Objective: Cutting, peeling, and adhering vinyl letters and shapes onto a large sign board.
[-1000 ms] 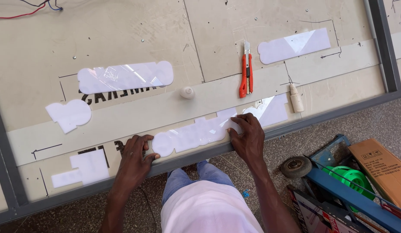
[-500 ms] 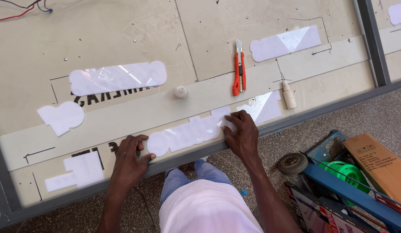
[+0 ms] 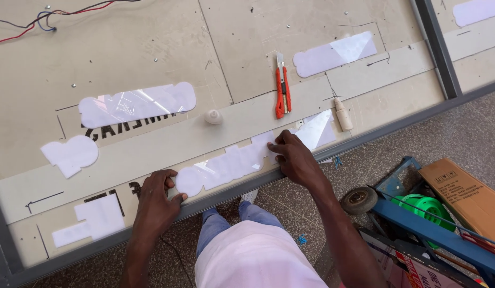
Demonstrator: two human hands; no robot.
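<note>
Pressing flat with both hands, the person holds a long white cut-out strip (image 3: 226, 165) down on the beige panel (image 3: 151, 53) near its grey metal edge (image 3: 364, 136). The left hand (image 3: 155, 200) lies spread at the strip's left end, fingers on the panel and thumb at the rim. The right hand (image 3: 294, 157) rests open on the strip's right end, gripping nothing. Compared with half a second ago, both hands sit at the same ends of the strip, with only the view shifting slightly. An orange utility knife (image 3: 281, 92) lies above the right hand, well apart, with a small cream tube (image 3: 343, 114) to its right and a round cream cap (image 3: 214, 117) to its left.
</note>
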